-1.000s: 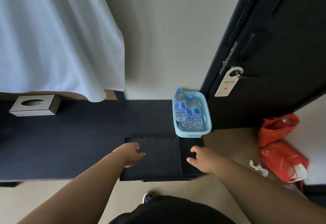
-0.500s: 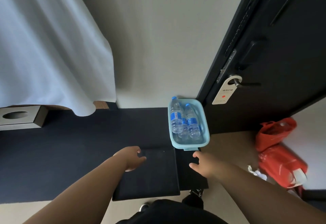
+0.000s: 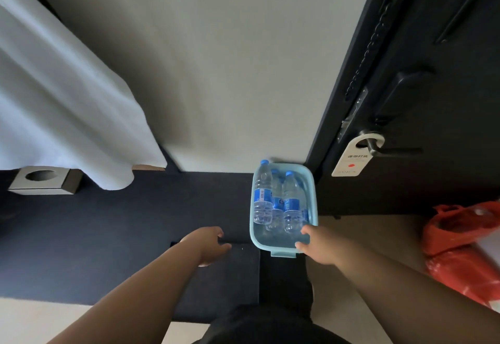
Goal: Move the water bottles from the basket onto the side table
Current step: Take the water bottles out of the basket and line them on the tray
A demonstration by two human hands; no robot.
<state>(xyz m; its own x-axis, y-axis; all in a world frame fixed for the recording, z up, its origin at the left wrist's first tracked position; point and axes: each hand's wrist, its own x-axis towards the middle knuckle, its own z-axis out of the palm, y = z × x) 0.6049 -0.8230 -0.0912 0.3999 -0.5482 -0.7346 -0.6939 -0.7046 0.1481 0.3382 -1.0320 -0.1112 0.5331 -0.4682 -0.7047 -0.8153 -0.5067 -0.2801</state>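
A light blue basket (image 3: 281, 250) is set at the right end of a long dark side table (image 3: 108, 235), against the wall and just beside a dark door (image 3: 446, 86). Three water bottles with blue caps and blue labels are seen lying in it, caps toward the wall: a left bottle (image 3: 262, 197), a middle bottle (image 3: 276, 205) partly covered by the other two, and a right bottle (image 3: 292, 204). The right hand (image 3: 322, 246) is held at the basket's near right corner, thumb and forefinger spread apart, the fingertips (image 3: 305, 232) placed close to the base of the right bottle; nothing is gripped, and whether the bottle is touched cannot be told. The left hand (image 3: 208, 243) is held palm down over the table to the left of the basket, its fingers loosely curled and nothing held. A tissue box (image 3: 43, 181) is seen at the table's far left, under hanging white fabric (image 3: 67, 113). A white tag (image 3: 351, 162) is hung on the door handle (image 3: 389, 151), and red plastic bags (image 3: 465, 243) are seen on the floor at the right.
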